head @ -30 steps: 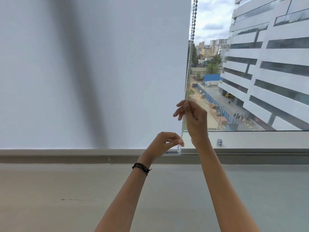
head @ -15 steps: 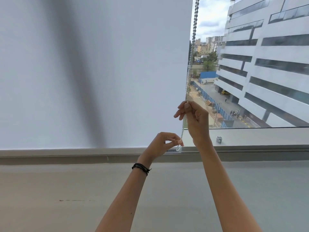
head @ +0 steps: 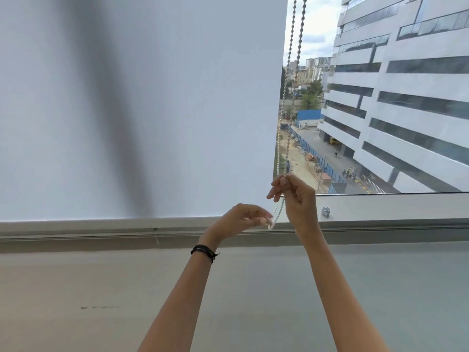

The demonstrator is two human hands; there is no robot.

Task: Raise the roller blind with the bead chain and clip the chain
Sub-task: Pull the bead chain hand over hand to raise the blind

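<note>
Two hands are seen at a high window, where the bead chain (head: 291,80) hangs as two strands just beside the right edge of the blind (head: 142,102). The blind is fully down, its bottom edge met by the sill (head: 76,228). The upper part of the chain is pinched by the right hand (head: 295,196), whose fingers (head: 275,191) are closed narrowly on the beads. The bottom of the chain's loop is held at the fingertips of the left hand (head: 238,219), just above the sill and just below the right hand; those fingers are curled narrowly round the lowest beads. A black band (head: 204,252) is worn on the left wrist. A small grey fitting (head: 325,212) is seen on the ledge near the right hand; whether it is the chain clip cannot be told.

By the look of it, the raising has not yet been begun and the chain is only being gathered. For the next move, one strand would have to be singled out and drawn down steadily, hand under hand, with the other left free to run.
</note>
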